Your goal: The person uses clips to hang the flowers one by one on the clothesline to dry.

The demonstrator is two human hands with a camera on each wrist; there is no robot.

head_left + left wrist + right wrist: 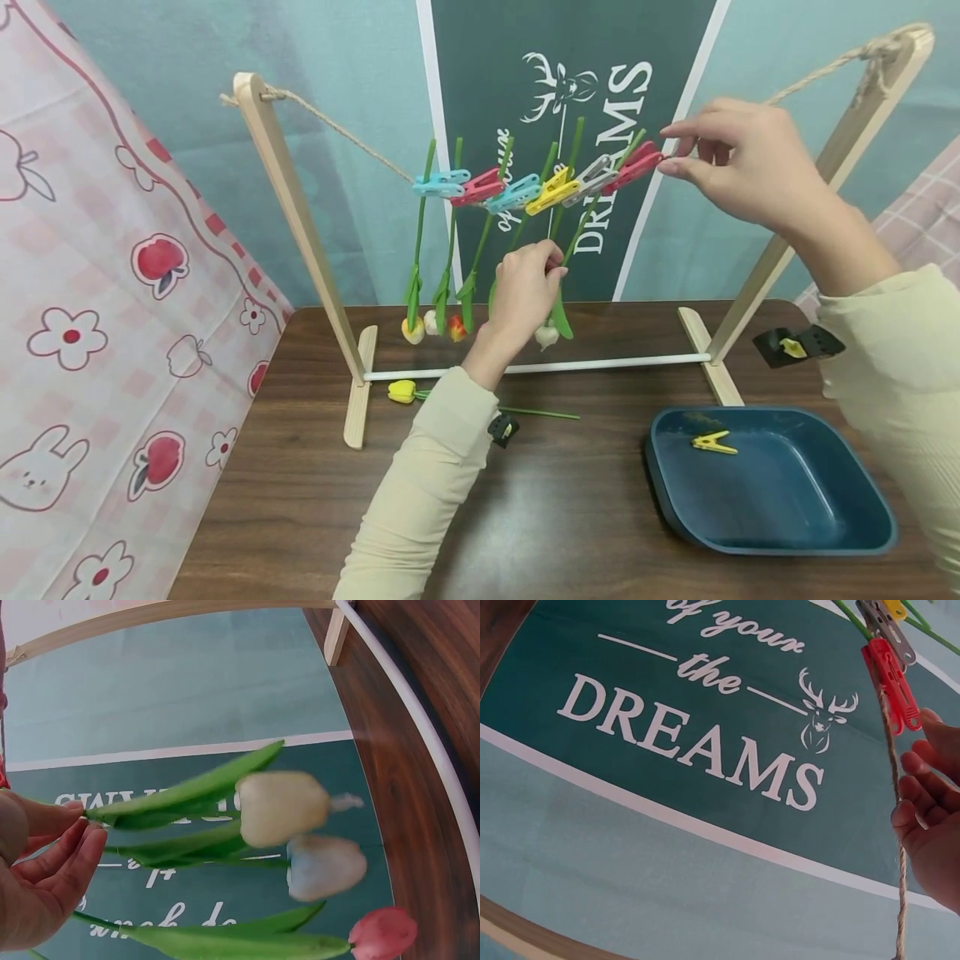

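My left hand (522, 283) pinches the green stem of a cream artificial tulip (281, 808) just above its leaves. The tulip hangs head down, its stem running up to a red clothespin (635, 167) on the rope. At that clothespin's handle end is my right hand (738, 158), thumb and forefinger apart, fingertips right beside the handles. Left along the rope, grey (591, 181), yellow (552, 192), blue and red clothespins hold several more upside-down tulips. A pale tulip (327, 868) and a pink one (384, 933) hang close by in the left wrist view.
The rope (337, 129) spans two wooden posts joined below by a white rod (630, 364). A yellow tulip (402, 392) lies on the brown table (570, 500) behind my left forearm. At front right stands a blue basin (772, 500) with a yellow clothespin (714, 442) inside.
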